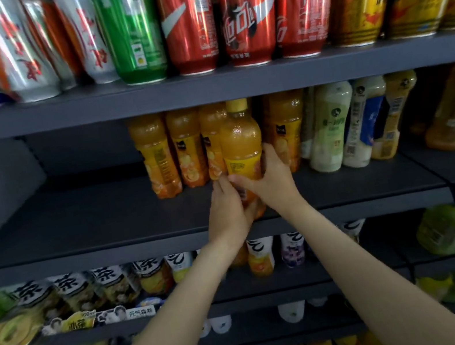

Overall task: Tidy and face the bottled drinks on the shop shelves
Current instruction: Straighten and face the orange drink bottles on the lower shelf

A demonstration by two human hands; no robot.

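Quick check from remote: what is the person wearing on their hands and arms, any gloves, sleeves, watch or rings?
Nothing visible. The left hand and right hand are bare, without gloves or rings. Both forearms are uncovered to the frame edge, with no sleeve, watch or band.

Five orange juice bottles (240, 142) stand at twelve o'clock, three red cola cans (240, 12) above them, one green can (131, 28) at eleven o'clock, and two pale green bottles (330, 126) at two o'clock.
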